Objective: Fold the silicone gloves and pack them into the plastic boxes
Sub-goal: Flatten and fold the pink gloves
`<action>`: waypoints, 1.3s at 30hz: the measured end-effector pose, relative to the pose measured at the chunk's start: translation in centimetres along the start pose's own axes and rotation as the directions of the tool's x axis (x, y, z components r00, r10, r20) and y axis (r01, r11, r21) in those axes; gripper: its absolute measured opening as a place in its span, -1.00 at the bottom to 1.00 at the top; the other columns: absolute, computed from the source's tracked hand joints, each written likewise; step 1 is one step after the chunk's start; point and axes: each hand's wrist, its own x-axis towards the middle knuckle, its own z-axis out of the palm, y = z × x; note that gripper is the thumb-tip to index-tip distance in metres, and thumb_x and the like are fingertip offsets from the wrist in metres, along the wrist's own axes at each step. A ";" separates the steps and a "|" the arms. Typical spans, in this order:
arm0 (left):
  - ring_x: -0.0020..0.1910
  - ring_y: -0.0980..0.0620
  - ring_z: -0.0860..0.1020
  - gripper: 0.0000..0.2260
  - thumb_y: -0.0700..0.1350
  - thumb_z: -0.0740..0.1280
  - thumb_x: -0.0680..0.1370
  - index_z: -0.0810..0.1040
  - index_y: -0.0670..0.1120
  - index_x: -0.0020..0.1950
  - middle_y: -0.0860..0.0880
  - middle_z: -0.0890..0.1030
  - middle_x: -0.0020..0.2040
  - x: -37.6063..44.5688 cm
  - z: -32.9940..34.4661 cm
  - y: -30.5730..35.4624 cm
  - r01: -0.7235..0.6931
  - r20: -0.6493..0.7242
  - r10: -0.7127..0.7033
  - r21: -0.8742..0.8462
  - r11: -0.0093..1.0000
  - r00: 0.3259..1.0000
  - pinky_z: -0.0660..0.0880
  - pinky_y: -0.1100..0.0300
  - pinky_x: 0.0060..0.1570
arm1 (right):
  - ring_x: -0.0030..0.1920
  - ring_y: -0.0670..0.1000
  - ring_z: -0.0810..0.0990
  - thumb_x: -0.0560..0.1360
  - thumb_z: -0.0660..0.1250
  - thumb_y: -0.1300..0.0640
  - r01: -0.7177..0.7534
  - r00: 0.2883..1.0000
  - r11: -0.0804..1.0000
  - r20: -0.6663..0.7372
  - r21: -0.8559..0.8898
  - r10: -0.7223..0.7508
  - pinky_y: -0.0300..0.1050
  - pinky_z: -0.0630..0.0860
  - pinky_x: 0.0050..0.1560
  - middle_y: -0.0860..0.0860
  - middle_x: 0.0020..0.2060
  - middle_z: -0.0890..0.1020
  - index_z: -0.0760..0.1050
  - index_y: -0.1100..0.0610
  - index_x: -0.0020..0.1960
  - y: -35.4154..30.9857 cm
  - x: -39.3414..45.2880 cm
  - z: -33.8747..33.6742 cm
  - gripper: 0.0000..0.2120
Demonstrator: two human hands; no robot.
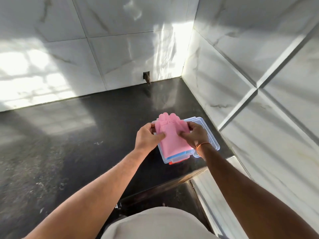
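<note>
A pink silicone glove [170,135] lies flat over a clear plastic box [174,158] on the dark counter, fingers pointing away from me. My left hand [148,136] pinches its left edge and my right hand [196,134] pinches its right edge near the thumb. A blue strip and a red-orange piece show inside the box at its near end. To the right of the box, partly under my right hand, is the clear lid [211,137].
The dark stone counter [69,144] runs left and toward me, ending at white marble-look tiled walls [241,75] behind and to the right. A small cut-out with a stub [147,77] sits low in the back wall. The counter edge [172,185] is just below the box.
</note>
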 end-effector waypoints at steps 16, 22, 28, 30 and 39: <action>0.77 -0.05 0.04 -0.41 0.04 0.17 0.71 0.16 0.02 0.75 0.09 0.19 0.75 -2.4 -0.3 -0.2 -0.456 0.071 0.537 0.628 0.631 0.841 0.10 -0.22 0.70 | 0.35 0.25 0.55 0.54 0.49 0.15 0.625 0.690 0.593 0.005 -0.508 -0.724 0.20 0.60 0.34 0.19 0.42 0.55 0.51 0.27 0.48 -0.4 -1.8 -1.0 -0.46; 0.78 -0.07 -0.26 -0.32 0.03 0.09 0.74 -0.12 -0.07 0.80 0.00 -0.15 0.81 -1.1 0.9 0.5 -0.551 0.451 0.371 0.803 0.227 0.811 -0.21 -0.22 0.74 | 0.68 0.22 0.23 0.64 0.36 0.16 0.690 0.653 0.441 0.231 -0.574 -0.721 0.15 0.11 0.68 0.26 0.62 0.38 0.31 0.35 0.62 0.4 -4.0 1.9 -0.39; 0.75 -0.11 -0.35 -0.40 0.05 -0.09 0.81 -0.23 -0.11 0.79 -0.08 -0.27 0.79 0.7 1.5 0.1 -0.543 0.535 0.100 0.835 0.089 0.839 -0.23 -0.15 0.74 | 0.71 0.18 -0.35 0.78 -0.12 -0.05 0.592 0.805 0.476 0.462 -0.650 -0.371 0.19 -0.26 0.71 0.12 0.73 -0.25 -0.21 0.15 0.75 2.4 -3.5 4.0 -0.38; 0.75 -0.11 -0.35 -0.40 0.04 -0.09 0.81 -0.24 -0.12 0.78 -0.09 -0.29 0.79 0.9 1.8 0.3 -0.541 0.539 0.051 0.836 0.093 0.841 -0.22 -0.12 0.75 | 0.71 0.15 -0.36 0.78 -0.13 -0.06 0.568 0.822 0.514 0.469 -0.643 -0.322 0.17 -0.31 0.70 0.11 0.73 -0.28 -0.24 0.14 0.75 2.2 -3.3 4.4 -0.37; 0.78 -0.07 -0.23 -0.34 0.04 0.02 0.78 -0.22 -0.12 0.78 -0.07 -0.20 0.80 2.9 3.0 1.2 -0.546 0.551 -0.121 0.834 0.075 0.826 -0.23 -0.05 0.74 | 0.71 0.12 -0.36 0.77 -0.09 -0.08 0.512 0.787 0.596 0.616 -0.619 -0.036 0.08 -0.42 0.61 0.09 0.72 -0.33 -0.33 0.11 0.74 0.7 -0.7 5.1 -0.33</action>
